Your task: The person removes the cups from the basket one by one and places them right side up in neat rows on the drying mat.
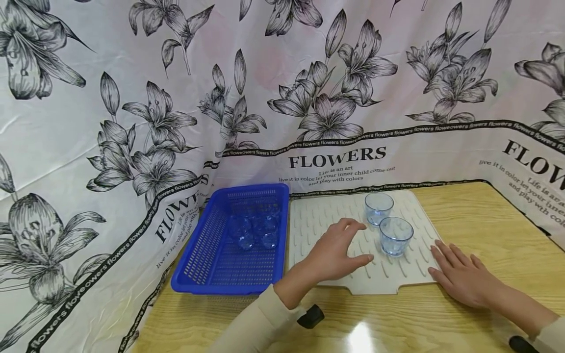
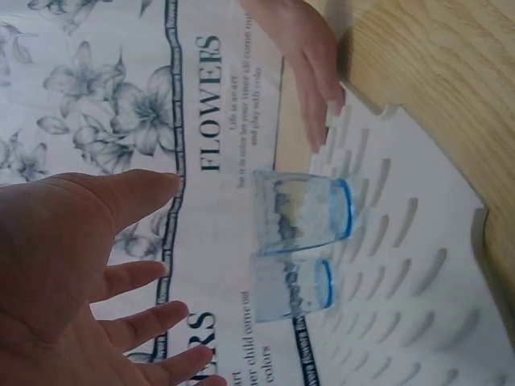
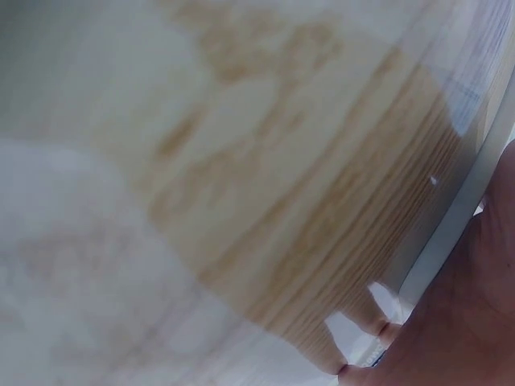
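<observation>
Two clear bluish glasses stand upright close together on a pale ridged drying mat [image 1: 318, 211]. The nearer glass [image 1: 396, 239] is at the front right, the farther glass [image 1: 378, 210] just behind it. My left hand [image 1: 337, 252] hovers over the mat to their left. Its thumb and fingers are spread apart around air, facing the nearer glass without touching it. In the left wrist view a gap separates the left hand [image 2: 56, 257] from both glasses. My right hand [image 1: 463, 274] rests flat on the wooden table, fingertips at the mat's right edge; the right wrist view is mostly blurred tabletop.
Left of the mat stands a blue plastic basket [image 1: 212, 267] with several clear glasses [image 1: 247, 230] inside, grouped toward its right side. A flower-printed curtain [image 1: 247, 169] hangs behind and along the left of the wooden table [image 1: 468, 211].
</observation>
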A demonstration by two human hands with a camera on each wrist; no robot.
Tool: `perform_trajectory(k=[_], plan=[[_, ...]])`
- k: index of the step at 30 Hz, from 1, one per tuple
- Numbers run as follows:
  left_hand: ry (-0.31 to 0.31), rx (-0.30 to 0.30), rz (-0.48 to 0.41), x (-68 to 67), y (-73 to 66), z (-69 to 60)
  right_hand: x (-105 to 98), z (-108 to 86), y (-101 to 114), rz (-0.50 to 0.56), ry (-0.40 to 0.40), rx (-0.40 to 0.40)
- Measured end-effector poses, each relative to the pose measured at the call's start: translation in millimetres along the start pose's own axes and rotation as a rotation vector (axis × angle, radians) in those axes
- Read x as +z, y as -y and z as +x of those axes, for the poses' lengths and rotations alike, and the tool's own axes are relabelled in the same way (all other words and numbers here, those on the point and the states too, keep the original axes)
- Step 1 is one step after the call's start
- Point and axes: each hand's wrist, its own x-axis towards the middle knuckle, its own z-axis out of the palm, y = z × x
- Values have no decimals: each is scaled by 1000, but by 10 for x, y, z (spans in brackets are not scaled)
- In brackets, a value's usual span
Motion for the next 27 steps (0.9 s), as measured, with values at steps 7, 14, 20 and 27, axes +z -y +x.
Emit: perform_trajectory(k=[7, 14, 20, 27], plan=[[-41, 20, -38, -323, 146, -160, -1, 9, 9, 1, -3, -7], [-120, 3, -107, -555, 317, -308, -19, 3, 9, 5, 2, -5], [-149, -27, -136, -602, 426, -423, -18, 0, 11, 3, 9, -4], [-192, -42, -159, -701, 616, -535, -1, -20, 7, 9, 6, -7]])
